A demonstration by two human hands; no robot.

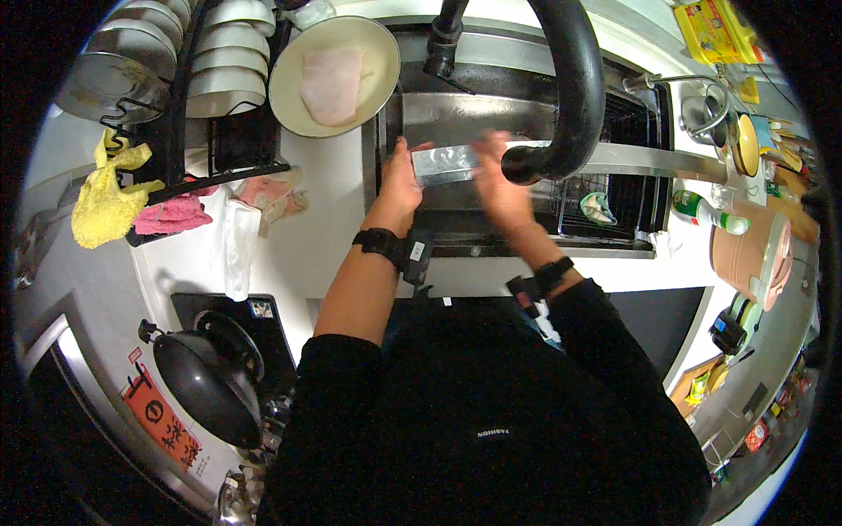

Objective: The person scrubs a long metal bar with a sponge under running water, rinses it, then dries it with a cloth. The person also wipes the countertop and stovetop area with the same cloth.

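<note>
Over the dark sink (pixel 480 210), my left hand (pixel 398 181) grips the left end of a flat, shiny metal piece (pixel 444 164). My right hand (pixel 500 177) is blurred and lies against the piece farther along; its finger positions are unclear. A black curved faucet (pixel 579 85) hides part of the metal. Beyond it a long metal strip (pixel 658 161) runs right across the sink; whether it is the same piece cannot be told. Left of the sink stands a cream round dish (pixel 286 92) with a flat pale pink piece (pixel 332 82) in it.
A black dish rack (pixel 177 131) holds several bowls (pixel 227 79) at upper left, with yellow (pixel 108 204) and pink (pixel 172 215) cloths nearby. A black wok (pixel 204 381) is at lower left. Right of the sink are a green-labelled bottle (pixel 697 207) and a pinkish lidded container (pixel 746 253).
</note>
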